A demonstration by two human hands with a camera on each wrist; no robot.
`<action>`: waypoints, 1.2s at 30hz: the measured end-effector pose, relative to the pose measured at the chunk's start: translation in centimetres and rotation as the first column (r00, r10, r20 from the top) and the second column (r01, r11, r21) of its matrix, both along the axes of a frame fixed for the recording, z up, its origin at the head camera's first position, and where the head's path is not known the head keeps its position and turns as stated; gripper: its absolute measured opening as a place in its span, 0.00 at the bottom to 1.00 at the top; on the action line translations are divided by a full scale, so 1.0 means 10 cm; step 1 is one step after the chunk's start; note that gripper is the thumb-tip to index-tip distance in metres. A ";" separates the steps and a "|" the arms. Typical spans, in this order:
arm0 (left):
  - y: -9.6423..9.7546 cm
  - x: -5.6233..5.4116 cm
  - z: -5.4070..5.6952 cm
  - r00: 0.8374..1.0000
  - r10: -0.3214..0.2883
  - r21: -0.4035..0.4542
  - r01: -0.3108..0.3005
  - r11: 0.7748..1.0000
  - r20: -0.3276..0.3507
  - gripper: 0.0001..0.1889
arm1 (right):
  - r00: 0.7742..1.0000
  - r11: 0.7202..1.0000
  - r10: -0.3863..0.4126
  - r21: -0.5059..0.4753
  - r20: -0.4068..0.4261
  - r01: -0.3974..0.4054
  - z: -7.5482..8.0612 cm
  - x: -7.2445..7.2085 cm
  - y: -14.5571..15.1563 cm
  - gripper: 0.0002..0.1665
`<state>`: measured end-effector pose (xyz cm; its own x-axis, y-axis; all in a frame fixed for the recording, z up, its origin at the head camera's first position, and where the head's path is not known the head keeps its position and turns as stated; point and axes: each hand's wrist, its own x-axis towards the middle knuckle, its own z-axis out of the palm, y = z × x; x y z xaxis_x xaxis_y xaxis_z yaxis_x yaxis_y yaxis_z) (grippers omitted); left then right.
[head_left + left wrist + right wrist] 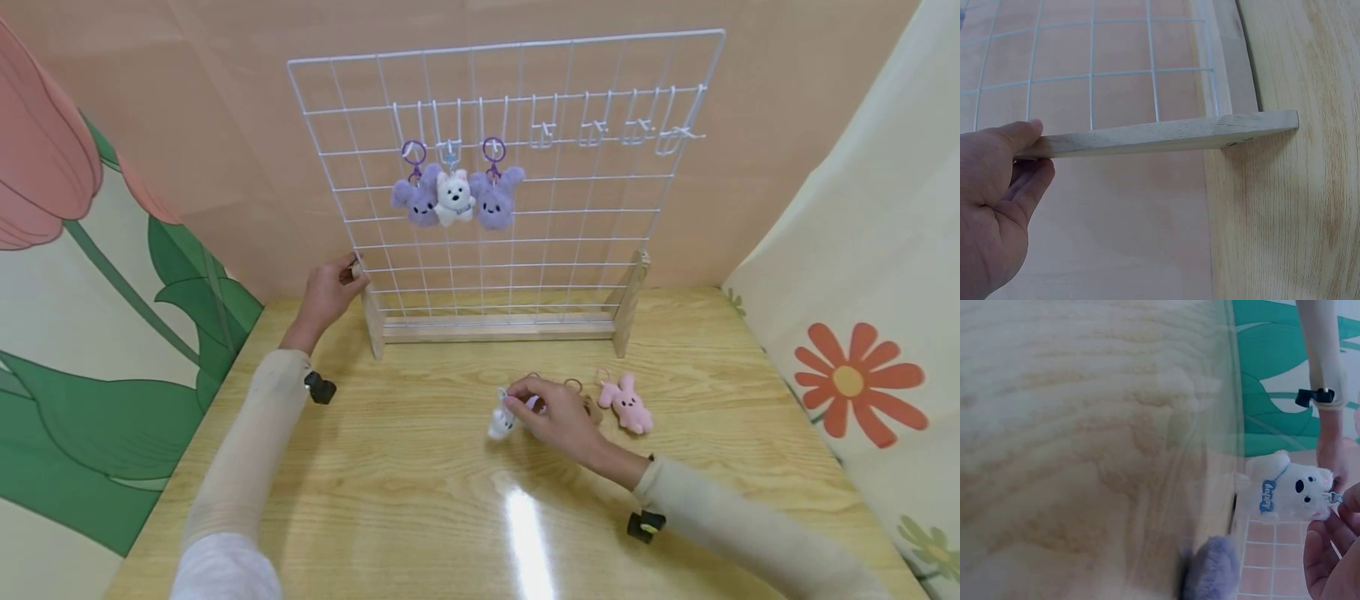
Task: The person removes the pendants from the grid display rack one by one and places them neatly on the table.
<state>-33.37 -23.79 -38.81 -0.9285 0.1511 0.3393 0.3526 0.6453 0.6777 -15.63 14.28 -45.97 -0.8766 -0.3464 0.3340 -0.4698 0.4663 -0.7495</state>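
Note:
My right hand (562, 421) pinches the metal clasp of a white plush dog keychain (1288, 487), which hangs close over the table. The dog wears a blue tag reading "happy". At the far left, my left hand (330, 292) grips the top of the wooden side leg (1147, 136) of a white wire grid rack (472, 268), thumb above and fingers below in the left wrist view. On the rack's hooks hang a purple plush keychain (422, 204), another white plush dog (454, 198) and a second purple plush (495, 207).
Right of these, several bare white hooks (592, 132) line the same grid bar. On the wooden table (420, 517) lies a pink plush bunny keychain (632, 407). A brown plush (592, 408) is partly hidden behind my right hand, and a purple plush (1213, 569) shows in the right wrist view.

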 end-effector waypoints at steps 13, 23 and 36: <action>-0.01 0.00 -0.01 1.000 0.005 -0.015 -0.005 1.000 -0.007 0.25 | 1.000 0.998 0.008 0.069 0.017 -0.010 -0.13 0.00 -0.04 0.02; -0.01 0.00 -0.01 1.000 0.003 -0.015 -0.003 1.000 0.008 0.25 | 1.000 0.996 0.002 0.085 0.030 -0.004 -0.18 -0.15 -0.06 0.02; -0.01 -0.03 -0.03 1.000 0.012 -0.032 -0.012 0.999 -0.008 0.25 | 1.000 0.989 0.002 0.148 0.020 -0.005 -0.22 -0.39 -0.08 0.06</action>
<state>-33.65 -23.87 -39.16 -0.9276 0.1510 0.3416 0.3500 0.6708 0.6539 -19.51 13.48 -48.18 -0.8814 -0.3935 0.2612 -0.4571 0.5714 -0.6817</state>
